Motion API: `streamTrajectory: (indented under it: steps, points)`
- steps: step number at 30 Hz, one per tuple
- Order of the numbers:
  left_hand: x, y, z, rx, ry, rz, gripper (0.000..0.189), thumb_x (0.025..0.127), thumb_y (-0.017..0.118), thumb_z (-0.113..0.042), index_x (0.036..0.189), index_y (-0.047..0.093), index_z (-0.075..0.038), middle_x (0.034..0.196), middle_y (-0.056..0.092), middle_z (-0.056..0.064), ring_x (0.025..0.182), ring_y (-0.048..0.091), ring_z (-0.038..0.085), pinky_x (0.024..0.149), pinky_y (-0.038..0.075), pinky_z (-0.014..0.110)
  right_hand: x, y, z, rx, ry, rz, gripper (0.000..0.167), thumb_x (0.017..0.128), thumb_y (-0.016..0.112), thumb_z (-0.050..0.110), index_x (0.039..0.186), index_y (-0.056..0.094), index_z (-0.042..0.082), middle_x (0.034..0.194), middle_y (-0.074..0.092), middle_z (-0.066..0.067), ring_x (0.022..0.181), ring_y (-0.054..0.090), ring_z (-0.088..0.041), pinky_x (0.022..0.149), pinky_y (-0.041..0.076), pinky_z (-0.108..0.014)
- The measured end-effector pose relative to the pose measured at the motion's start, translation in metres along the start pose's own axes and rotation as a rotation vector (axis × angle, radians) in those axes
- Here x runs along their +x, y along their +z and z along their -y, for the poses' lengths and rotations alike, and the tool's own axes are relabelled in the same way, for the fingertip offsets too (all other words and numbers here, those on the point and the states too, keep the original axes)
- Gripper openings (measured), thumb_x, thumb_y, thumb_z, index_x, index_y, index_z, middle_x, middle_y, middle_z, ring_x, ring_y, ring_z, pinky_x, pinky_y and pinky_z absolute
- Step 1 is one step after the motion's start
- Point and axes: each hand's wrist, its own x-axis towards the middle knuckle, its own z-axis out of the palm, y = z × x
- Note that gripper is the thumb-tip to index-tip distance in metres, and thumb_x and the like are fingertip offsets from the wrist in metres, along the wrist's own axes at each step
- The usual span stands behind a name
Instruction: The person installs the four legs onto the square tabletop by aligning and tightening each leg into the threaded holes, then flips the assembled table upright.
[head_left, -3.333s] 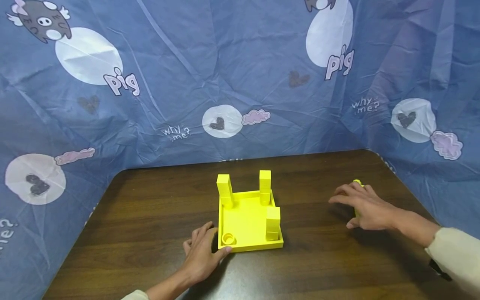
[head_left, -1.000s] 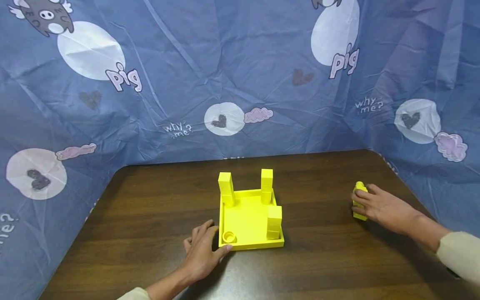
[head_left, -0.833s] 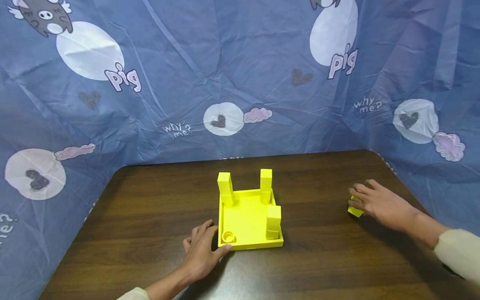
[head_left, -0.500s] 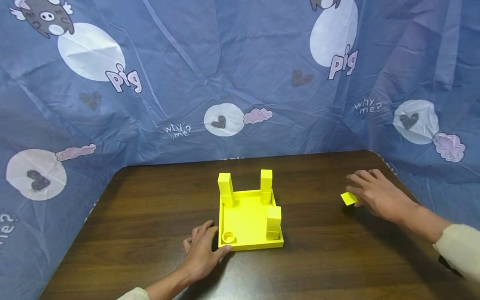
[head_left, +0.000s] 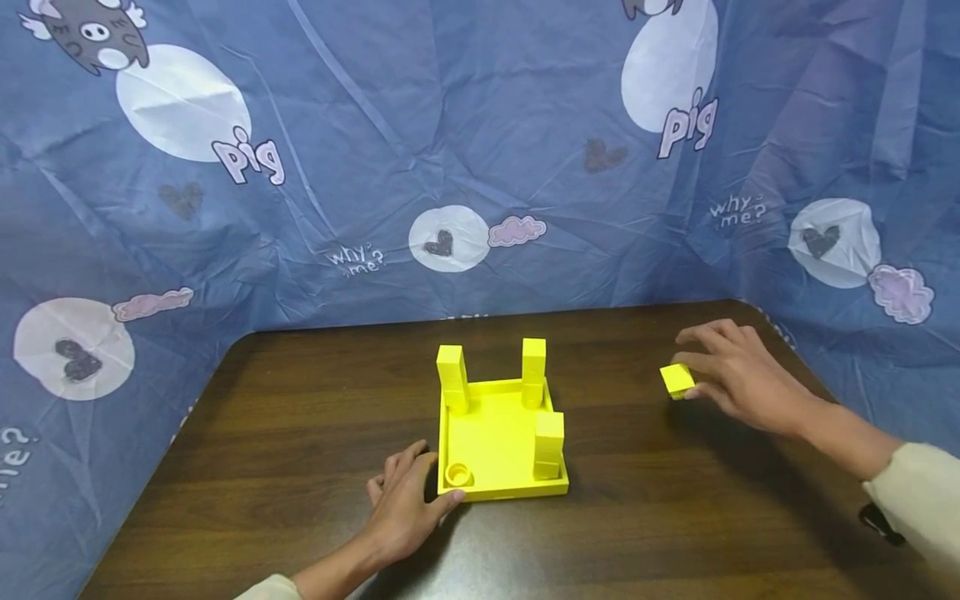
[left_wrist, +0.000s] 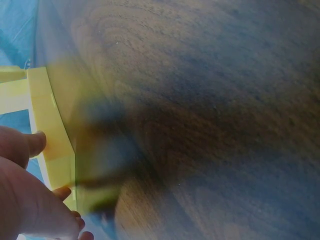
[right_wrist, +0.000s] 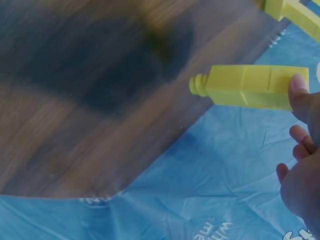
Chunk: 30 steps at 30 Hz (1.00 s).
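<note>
A yellow square tabletop [head_left: 491, 442] lies with its raised rim upward on the brown table. Yellow square legs stand at three corners: back left [head_left: 452, 375], back right [head_left: 533, 371] and front right [head_left: 549, 446]. At the front left corner a round socket [head_left: 457, 475] shows bare. My left hand [head_left: 401, 512] holds that corner, thumb on the front rim and fingers along the left side. Off to the right, my right hand [head_left: 753, 385] pinches another yellow leg [right_wrist: 257, 86] by its plain end, above the table. Its threaded end points away from the hand in the right wrist view.
The brown wooden table [head_left: 315, 417] has rounded back corners. Blue printed cloth [head_left: 352, 167] hangs behind it and along both sides. A wide stretch of wood lies between the tabletop and my right hand.
My right hand reached the leg standing at the right, gripped it, then lifted and tilted it, carrying it a little left and up. My left hand and the tabletop have stayed put.
</note>
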Motion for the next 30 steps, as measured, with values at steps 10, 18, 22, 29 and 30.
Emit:
streamTrajectory:
  steps: [10,18,22,29,30]
  points:
    - [0.000,0.001,-0.001,-0.004,-0.004,0.005,0.051,0.084,0.074,-0.035,0.121,0.059,-0.004,0.145,0.040,0.020,0.130,0.032,0.037,0.092,0.017,0.060,0.012,-0.002,0.017,0.160,0.187,0.017,0.043,0.066,0.084,0.006,0.107,0.071,0.005,0.116,0.056,-0.009,0.104,0.042,-0.027,0.080,0.026,-0.043]
    - [-0.001,0.000,-0.001,-0.007,0.002,-0.003,0.051,0.084,0.074,-0.035,0.121,0.059,-0.004,0.145,0.040,0.020,0.130,0.032,0.037,0.092,0.017,0.060,0.025,-0.005,0.024,0.249,0.243,-0.020,0.041,0.066,0.085,0.002,0.105,0.072,0.003,0.115,0.057,-0.010,0.106,0.040,-0.027,0.085,0.027,-0.046]
    - [-0.001,0.001,-0.001,-0.003,0.003,-0.003,0.052,0.084,0.074,-0.036,0.121,0.059,-0.004,0.145,0.040,0.020,0.129,0.033,0.037,0.091,0.017,0.060,0.036,-0.005,0.031,0.296,0.249,-0.031,0.040,0.067,0.084,0.002,0.105,0.072,0.004,0.116,0.057,-0.008,0.107,0.039,-0.026,0.085,0.029,-0.044]
    - [0.000,0.000,-0.001,0.014,-0.002,-0.004,0.051,0.083,0.075,-0.035,0.122,0.059,-0.005,0.145,0.041,0.019,0.129,0.034,0.035,0.091,0.019,0.059,0.051,-0.008,0.043,0.355,0.294,-0.026,0.035,0.072,0.083,0.007,0.105,0.073,0.007,0.118,0.056,-0.002,0.109,0.037,-0.022,0.087,0.031,-0.044]
    - [0.000,0.000,-0.001,0.015,-0.002,-0.005,0.050,0.083,0.075,-0.034,0.121,0.059,-0.005,0.144,0.041,0.019,0.129,0.034,0.035,0.090,0.019,0.059,0.053,-0.009,0.044,0.360,0.297,-0.026,0.034,0.072,0.083,0.007,0.105,0.073,0.006,0.118,0.056,-0.002,0.109,0.038,-0.022,0.087,0.031,-0.045]
